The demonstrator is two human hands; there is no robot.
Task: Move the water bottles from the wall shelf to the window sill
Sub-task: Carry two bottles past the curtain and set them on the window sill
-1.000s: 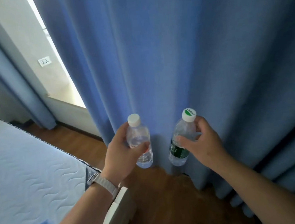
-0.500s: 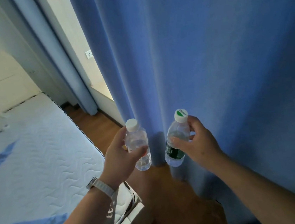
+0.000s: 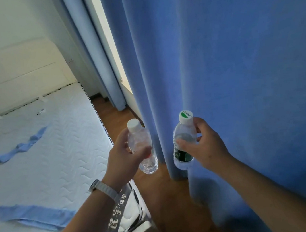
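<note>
My left hand [image 3: 123, 158] grips a clear water bottle [image 3: 142, 147] with a plain white cap, held upright at chest height. My right hand [image 3: 206, 146] grips a second water bottle [image 3: 183, 141], clear with a dark green label and a green-and-white cap. The two bottles are side by side, a short gap apart, just in front of a blue curtain [image 3: 218, 60]. A bright strip of the window opening [image 3: 109, 44] shows between the curtains at the back. The sill itself is mostly hidden by the curtain. No wall shelf is in view.
A bed with a white quilted mattress [image 3: 38, 157] fills the left, with blue cloth strips [image 3: 36, 217] lying on it. A narrow strip of wooden floor [image 3: 156, 188] runs between the bed and the curtain. A second curtain panel [image 3: 91, 52] hangs at the far corner.
The view has swung left: the bed and headboard wall take up more of the frame and the window gap has narrowed. Both hands still hold their bottles, in about the same pose.
</note>
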